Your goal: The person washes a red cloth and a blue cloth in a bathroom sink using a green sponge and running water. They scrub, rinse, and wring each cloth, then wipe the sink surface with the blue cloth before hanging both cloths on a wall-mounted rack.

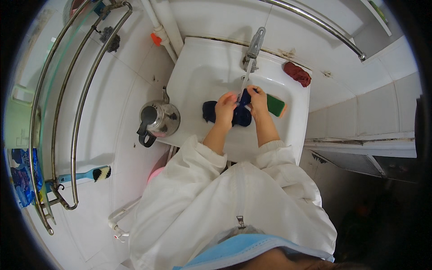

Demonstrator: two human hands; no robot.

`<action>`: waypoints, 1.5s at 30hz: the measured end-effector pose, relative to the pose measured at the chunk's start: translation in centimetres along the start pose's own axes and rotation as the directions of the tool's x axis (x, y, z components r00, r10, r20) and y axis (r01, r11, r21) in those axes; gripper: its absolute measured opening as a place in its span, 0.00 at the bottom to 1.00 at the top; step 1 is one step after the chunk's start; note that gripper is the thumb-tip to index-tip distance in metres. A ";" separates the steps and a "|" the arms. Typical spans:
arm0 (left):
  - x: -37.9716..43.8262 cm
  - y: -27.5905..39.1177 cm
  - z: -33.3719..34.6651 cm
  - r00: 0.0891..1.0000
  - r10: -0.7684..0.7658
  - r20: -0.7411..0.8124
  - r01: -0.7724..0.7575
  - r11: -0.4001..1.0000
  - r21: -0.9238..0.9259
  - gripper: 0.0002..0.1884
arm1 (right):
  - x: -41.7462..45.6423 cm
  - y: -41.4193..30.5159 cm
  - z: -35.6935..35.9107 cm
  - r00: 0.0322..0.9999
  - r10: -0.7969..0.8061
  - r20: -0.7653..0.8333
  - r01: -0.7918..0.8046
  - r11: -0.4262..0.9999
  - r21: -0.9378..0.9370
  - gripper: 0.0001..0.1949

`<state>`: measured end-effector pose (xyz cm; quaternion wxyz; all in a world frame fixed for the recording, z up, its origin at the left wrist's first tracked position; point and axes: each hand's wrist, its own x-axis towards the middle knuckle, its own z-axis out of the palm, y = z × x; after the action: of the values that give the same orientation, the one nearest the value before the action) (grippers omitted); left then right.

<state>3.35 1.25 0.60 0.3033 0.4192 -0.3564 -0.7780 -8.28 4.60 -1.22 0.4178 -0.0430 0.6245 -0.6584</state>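
Water runs from a metal faucet (256,44) into a white sink (189,81). Under the stream, my right hand (258,100) grips part of a dark blue cloth (242,117). My left hand (226,107) is at the cloth's left part, close to the falling water; its fingertips are blurred, and whether they pinch the fabric cannot be told. More dark blue fabric lies in the basin on both sides of my left hand. Just right of my right hand, a green and orange scouring sponge (276,105) rests in the basin.
A metal kettle (165,118) with a black handle stands on the sink's left edge. A crumpled dark red cloth (297,74) lies on the back right rim. Metal rails (87,84) and a blue-handled brush (84,174) are on the left wall. A towel bar (317,20) crosses above.
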 end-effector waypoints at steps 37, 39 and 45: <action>-3.9 -6.3 0.3 0.957 0.161 0.242 -0.259 0.849 0.460 0.11 | -1.9 5.4 -8.5 0.957 0.067 0.281 0.149 0.720 -0.677 0.21; -4.4 -7.5 0.0 0.890 0.184 0.418 -0.401 0.755 0.520 0.07 | -1.6 3.8 -7.1 0.875 0.359 0.325 -0.141 0.831 -0.539 0.21; -5.7 -6.7 -1.0 0.801 0.068 0.594 -0.479 0.669 0.569 0.06 | -2.7 1.8 -5.2 0.903 0.209 0.376 0.000 0.873 -0.487 0.13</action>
<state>5.67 9.16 -2.73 0.1316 0.2106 -0.7514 -0.6113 -8.67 10.56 -2.69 0.5538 -0.2492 0.6642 -0.4360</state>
